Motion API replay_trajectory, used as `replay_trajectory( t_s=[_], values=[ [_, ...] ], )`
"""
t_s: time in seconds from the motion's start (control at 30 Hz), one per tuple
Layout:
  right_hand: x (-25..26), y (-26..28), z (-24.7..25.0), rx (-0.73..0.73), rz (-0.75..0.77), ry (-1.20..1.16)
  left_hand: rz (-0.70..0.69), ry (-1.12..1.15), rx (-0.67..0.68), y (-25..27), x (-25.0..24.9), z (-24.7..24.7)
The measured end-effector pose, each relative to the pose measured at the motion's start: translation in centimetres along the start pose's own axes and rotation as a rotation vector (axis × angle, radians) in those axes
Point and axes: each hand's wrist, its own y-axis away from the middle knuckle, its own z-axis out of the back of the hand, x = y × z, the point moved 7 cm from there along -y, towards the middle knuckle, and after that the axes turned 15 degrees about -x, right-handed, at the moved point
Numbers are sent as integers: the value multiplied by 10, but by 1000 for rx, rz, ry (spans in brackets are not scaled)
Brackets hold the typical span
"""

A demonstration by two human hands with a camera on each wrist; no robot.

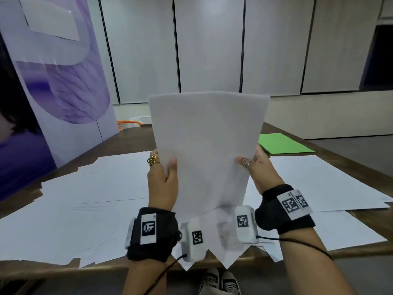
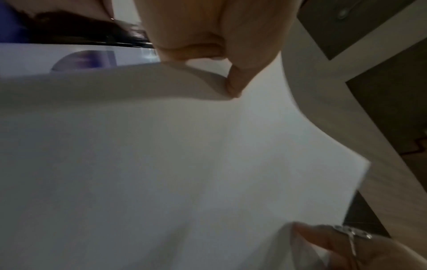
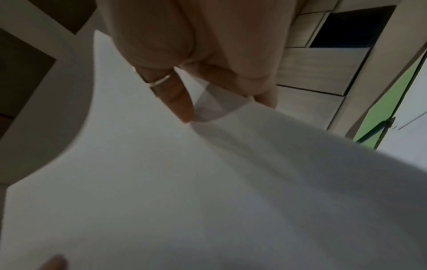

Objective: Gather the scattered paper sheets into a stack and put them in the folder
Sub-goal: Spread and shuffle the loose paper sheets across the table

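Note:
I hold a stack of white paper sheets (image 1: pixel 207 141) upright above the table, its lower edge near the table's front. My left hand (image 1: pixel 163 177) grips the stack's left edge, thumb on the near face. My right hand (image 1: pixel 253 167) grips the right edge, thumb in front. In the left wrist view my left hand (image 2: pixel 228 78) pinches the stack (image 2: pixel 161 164). In the right wrist view my right hand (image 3: pixel 191 102) pinches the stack (image 3: pixel 184 182). The green folder (image 1: pixel 282 143) lies shut at the table's far right, also seen as the folder (image 3: pixel 388 109).
Many loose white sheets (image 1: pixel 74 209) cover the brown table (image 1: pixel 131 137), some hanging over its front edge (image 1: pixel 212 260). A purple banner (image 1: pixel 53 81) stands at the left. An orange-rimmed object (image 1: pixel 127 124) sits beyond the table's far end. My shoes (image 1: pixel 221 282) show below.

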Motion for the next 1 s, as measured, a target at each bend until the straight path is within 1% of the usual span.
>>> replay_trajectory(
  t_s=[0.1,0.17,0.23,0.33,0.37,0.4,0.47,0.5,0.57,0.63,0.73,0.8,0.83,0.93,1.0],
  values=[
    [7,-3,-2,-53,28,-3,-13,-26,-52,-4,-5,-2],
    [8,-4,8,-106,58,10,3,-49,-48,0,-3,0],
    [-4,1,14,-86,56,139,25,-105,-7,13,6,2],
    [-30,16,15,24,9,404,117,-189,59,34,20,2],
    [-32,17,17,39,8,456,118,-199,72,34,18,-1],
    [-28,14,20,31,12,494,98,-202,78,31,12,-4],
    [-14,-4,35,-51,37,536,58,-184,103,20,-3,-18],
    [-7,-18,46,-110,41,546,58,-174,136,14,-8,-30],
    [3,-48,75,-203,30,582,110,-186,239,5,-6,-65],
    [11,-73,108,-231,16,679,193,-189,364,4,0,-111],
    [16,-101,165,-261,-38,910,308,-260,573,24,10,-188],
    [9,-114,207,-295,-101,1006,372,-301,672,48,17,-233],
    [3,-120,227,-310,-136,1052,364,-336,732,62,20,-255],
    [-19,-135,278,-319,-226,1225,275,-410,920,104,35,-317],
    [-32,-144,305,-320,-286,1325,221,-456,1009,125,41,-344]
  ],
)
